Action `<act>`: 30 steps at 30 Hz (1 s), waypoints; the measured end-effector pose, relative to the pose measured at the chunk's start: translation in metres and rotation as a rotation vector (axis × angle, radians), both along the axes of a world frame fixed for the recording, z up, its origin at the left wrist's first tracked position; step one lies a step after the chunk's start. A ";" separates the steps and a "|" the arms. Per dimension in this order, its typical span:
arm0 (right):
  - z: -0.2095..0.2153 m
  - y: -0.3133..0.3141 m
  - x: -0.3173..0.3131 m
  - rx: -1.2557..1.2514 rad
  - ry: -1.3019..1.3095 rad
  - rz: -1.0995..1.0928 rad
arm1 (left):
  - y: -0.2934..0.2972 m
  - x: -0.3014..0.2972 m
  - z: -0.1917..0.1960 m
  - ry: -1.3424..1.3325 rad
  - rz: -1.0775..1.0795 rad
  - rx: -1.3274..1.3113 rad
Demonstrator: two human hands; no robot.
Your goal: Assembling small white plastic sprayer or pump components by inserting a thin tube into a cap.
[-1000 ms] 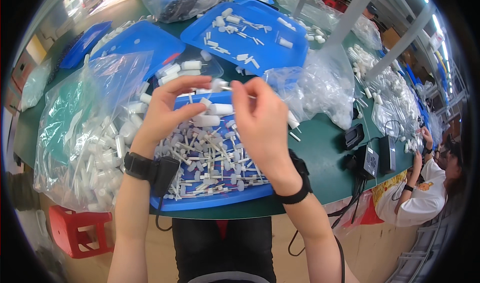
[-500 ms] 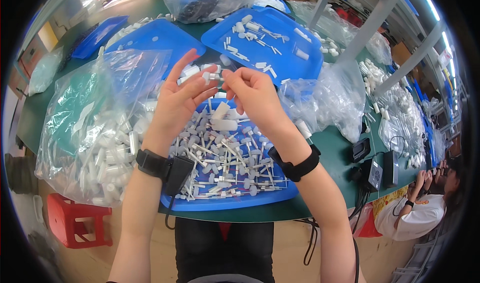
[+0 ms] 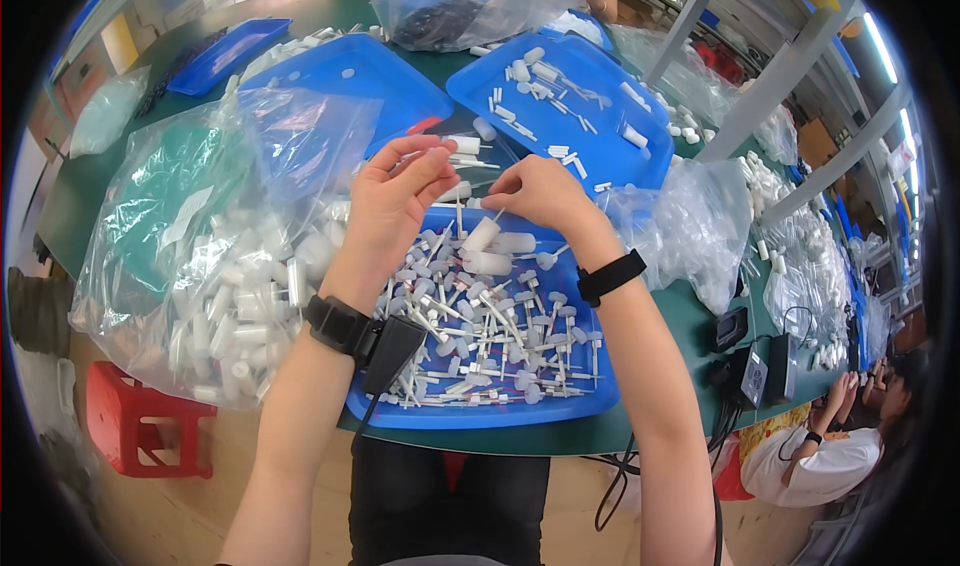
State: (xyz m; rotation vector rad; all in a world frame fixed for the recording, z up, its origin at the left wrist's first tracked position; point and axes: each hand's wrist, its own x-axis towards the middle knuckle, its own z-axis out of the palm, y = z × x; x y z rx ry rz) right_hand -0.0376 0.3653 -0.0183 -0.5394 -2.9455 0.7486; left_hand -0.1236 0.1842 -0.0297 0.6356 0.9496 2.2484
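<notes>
My left hand (image 3: 402,194) is raised over the far left part of a blue tray (image 3: 480,419), its thumb and fingers pinched together. White parts with thin rods (image 3: 466,146) show just beyond its fingertips; whether it holds one cannot be told. To the right, my right hand (image 3: 545,194) points down with fingers closed at the thin stem of a white cylinder (image 3: 481,233). Two more thick white cylinders (image 3: 488,263) lie beside that one. Many small thin-stemmed parts with greyish-white round heads (image 3: 490,331) are heaped in the tray.
A clear bag of white cylinders (image 3: 235,306) stands on the left. Beyond lie two blue trays (image 3: 345,76) (image 3: 600,156), one holding white pieces. Clear bags (image 3: 690,226), black power adapters (image 3: 748,374) and metal posts (image 3: 775,91) are on the right. Another person (image 3: 820,456) sits farther right.
My hands have moved apart from the small part they both held. The right hand has come down to the stem of the white cylinder; the left hand's spread fingers have closed. The view has shifted.
</notes>
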 end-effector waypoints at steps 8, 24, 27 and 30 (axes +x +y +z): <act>0.001 0.007 -0.006 -0.089 -0.089 0.082 | 0.002 0.004 0.000 0.057 -0.045 -0.026; -0.002 0.003 -0.004 -0.089 0.062 -0.225 | 0.000 0.000 -0.003 0.013 -0.053 0.014; 0.008 0.026 0.002 0.046 0.195 -0.396 | -0.001 -0.002 -0.001 0.040 -0.022 -0.009; 0.001 0.054 0.017 0.277 0.214 -0.597 | 0.003 0.003 0.002 0.029 -0.013 0.002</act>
